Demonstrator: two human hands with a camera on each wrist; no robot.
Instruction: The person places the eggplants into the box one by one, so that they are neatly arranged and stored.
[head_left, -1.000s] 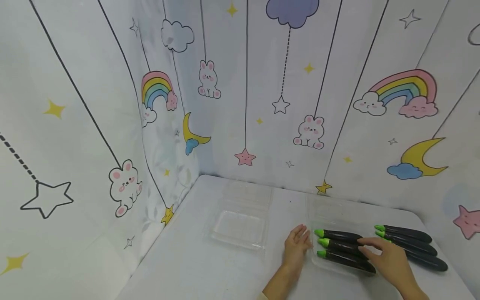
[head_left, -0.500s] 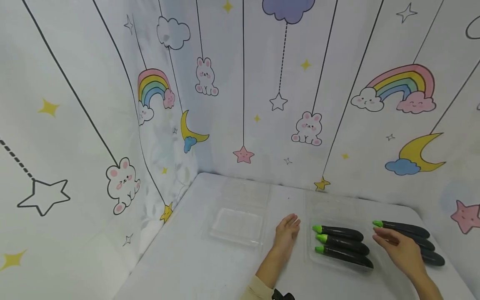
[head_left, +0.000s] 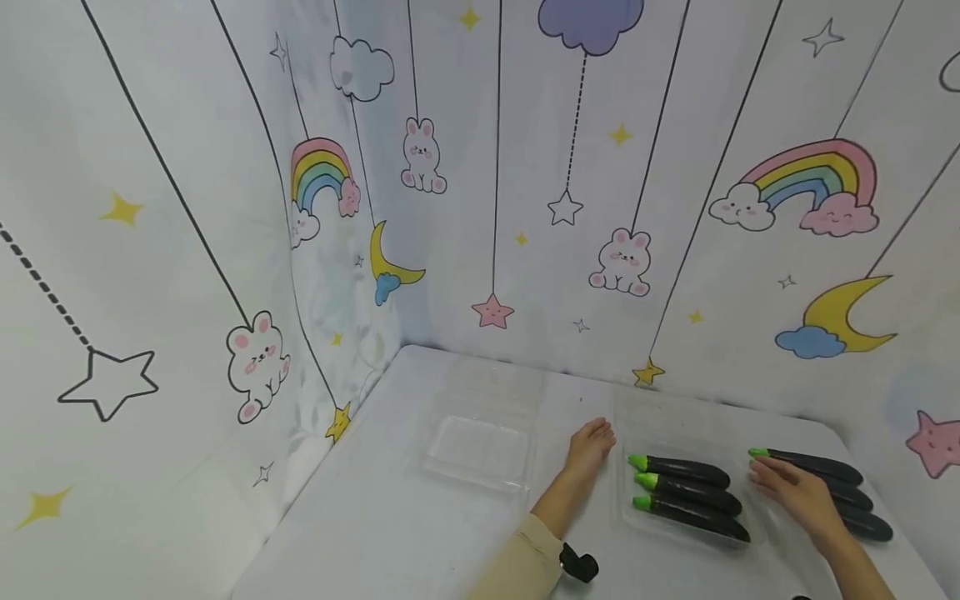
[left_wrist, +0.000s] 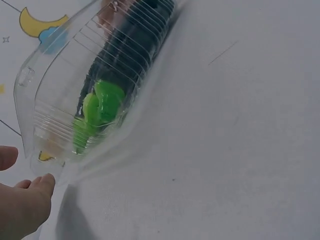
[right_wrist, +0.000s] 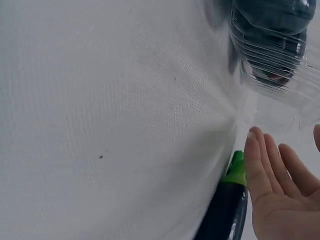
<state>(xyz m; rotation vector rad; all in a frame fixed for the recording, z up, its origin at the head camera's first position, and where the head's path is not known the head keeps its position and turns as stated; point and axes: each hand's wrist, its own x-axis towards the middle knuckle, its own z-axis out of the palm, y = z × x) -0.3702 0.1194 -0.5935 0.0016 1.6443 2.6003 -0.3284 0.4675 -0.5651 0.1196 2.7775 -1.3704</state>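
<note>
Three dark eggplants [head_left: 693,500] with bright green stem ends lie side by side in a clear plastic box [head_left: 637,527], whose lid [head_left: 667,412] is folded back behind it. My left hand [head_left: 590,446] is just left of the box, near its back left corner, with relaxed fingers. In the left wrist view that hand [left_wrist: 27,207] holds nothing. On the other side, my right hand [head_left: 798,492] is between the box and three loose eggplants [head_left: 851,475], which it partly hides. The right wrist view shows its fingers [right_wrist: 257,170] extended close to the box, holding nothing.
A second clear box [head_left: 480,454] with its lid laid back stands on the white table [head_left: 382,533] to the left. Patterned cloth walls [head_left: 450,242] rise behind the table and along its left side. A black device [head_left: 579,564] sits at my left wrist.
My right hand has moved right, off the boxed eggplants to the gap before the loose ones. My left hand has shifted back along the box's left side. The eggplants have stayed put.
</note>
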